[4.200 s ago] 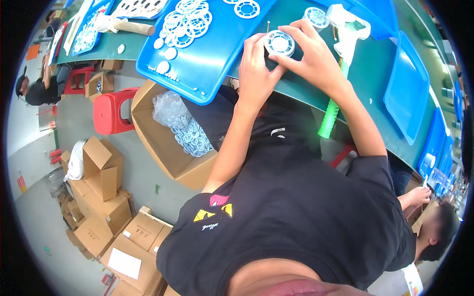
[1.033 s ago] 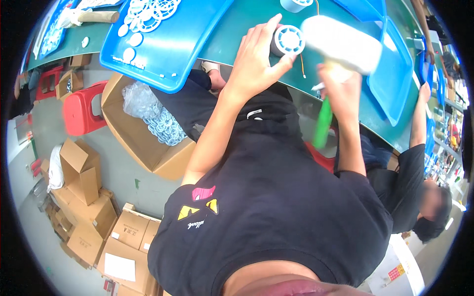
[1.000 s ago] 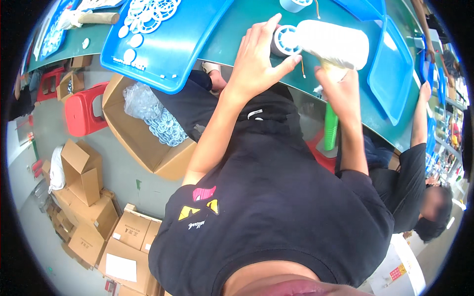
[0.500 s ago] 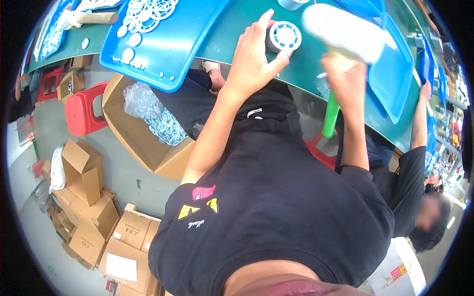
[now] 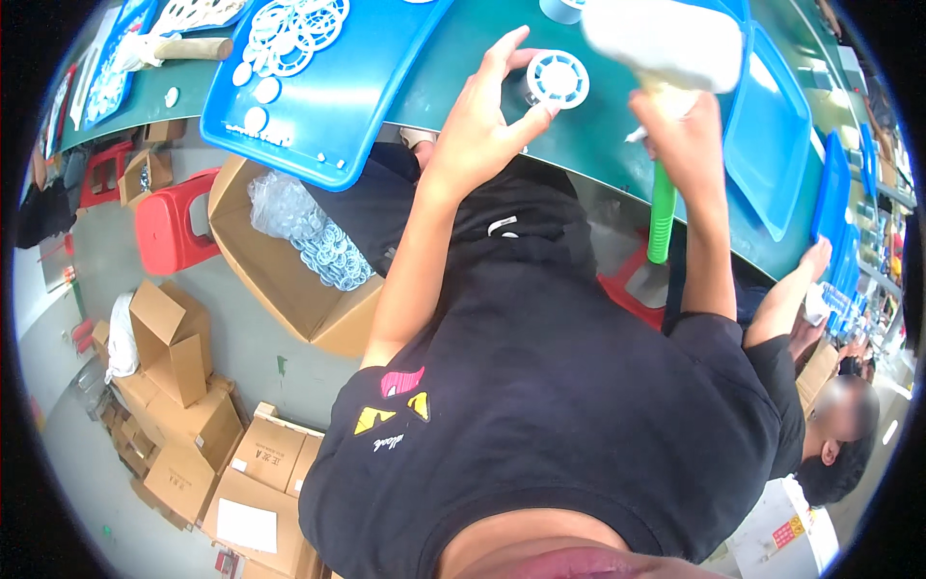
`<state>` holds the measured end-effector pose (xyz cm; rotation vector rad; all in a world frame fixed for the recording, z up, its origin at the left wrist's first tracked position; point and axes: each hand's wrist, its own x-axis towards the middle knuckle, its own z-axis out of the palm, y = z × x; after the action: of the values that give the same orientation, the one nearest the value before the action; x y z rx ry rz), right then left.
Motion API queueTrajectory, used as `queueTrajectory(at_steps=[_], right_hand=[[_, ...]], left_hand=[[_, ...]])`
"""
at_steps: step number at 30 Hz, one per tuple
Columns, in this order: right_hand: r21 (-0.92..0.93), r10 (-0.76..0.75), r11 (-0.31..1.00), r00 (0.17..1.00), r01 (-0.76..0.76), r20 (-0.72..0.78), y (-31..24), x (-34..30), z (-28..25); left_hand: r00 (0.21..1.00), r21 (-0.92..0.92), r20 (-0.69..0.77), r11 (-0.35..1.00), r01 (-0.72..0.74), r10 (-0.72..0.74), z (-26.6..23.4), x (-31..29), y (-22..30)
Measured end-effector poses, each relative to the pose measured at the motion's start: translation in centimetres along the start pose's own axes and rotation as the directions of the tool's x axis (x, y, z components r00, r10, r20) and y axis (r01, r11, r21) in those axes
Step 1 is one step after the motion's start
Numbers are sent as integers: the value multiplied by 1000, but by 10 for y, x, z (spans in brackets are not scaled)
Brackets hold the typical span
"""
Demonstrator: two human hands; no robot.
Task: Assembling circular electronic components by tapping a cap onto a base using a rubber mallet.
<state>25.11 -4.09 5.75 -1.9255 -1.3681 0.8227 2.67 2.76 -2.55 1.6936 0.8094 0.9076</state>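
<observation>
A white round part [image 5: 558, 79] with slots around a raised centre sits upright at the table's near edge. My left hand [image 5: 482, 125] curves around its left side, the thumb at the lower rim and the fingers at the upper left. What lies under the part is mostly hidden. In my right hand [image 5: 687, 135] is a mallet with a big white head [image 5: 666, 43] and a green handle [image 5: 662, 217]. Its head hangs in the air to the right of the part, apart from it. The fingers wrap around the handle just below the head; a thin white thing sticks out beside them.
A blue tray [image 5: 338, 125] with white rings and discs overhangs the table edge at left. Another blue tray [image 5: 767, 145] lies at right. At far left rests a wooden-handled tool [image 5: 193, 48]. Below stands a carton [image 5: 260, 280] of rings, near a red stool [image 5: 174, 222]. A co-worker's hand [image 5: 816, 259] is at right.
The mallet head has moved slightly up and left, and its handle hangs more upright. My left hand stays around the white part. The co-worker's hand has moved down, away from the tray.
</observation>
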Motion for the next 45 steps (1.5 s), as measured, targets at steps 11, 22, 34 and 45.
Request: queueTrajectory(at_steps=[11, 22, 34, 45], right_hand=[[-51, -151, 986, 984, 156, 89, 2, 14, 4], [473, 149, 881, 953, -7, -265, 17, -13, -14], [270, -141, 946, 978, 178, -152, 32, -48, 16], [-256, -226, 956, 911, 140, -344, 41, -16, 38]], left_hand=[[1000, 8, 18, 1000, -15, 15, 0, 4, 2], [995, -133, 11, 986, 96, -96, 35, 0, 12], [976, 168, -212, 986, -12, 48, 25, 75, -5], [967, 365, -207, 929, -62, 146, 10, 78, -19]])
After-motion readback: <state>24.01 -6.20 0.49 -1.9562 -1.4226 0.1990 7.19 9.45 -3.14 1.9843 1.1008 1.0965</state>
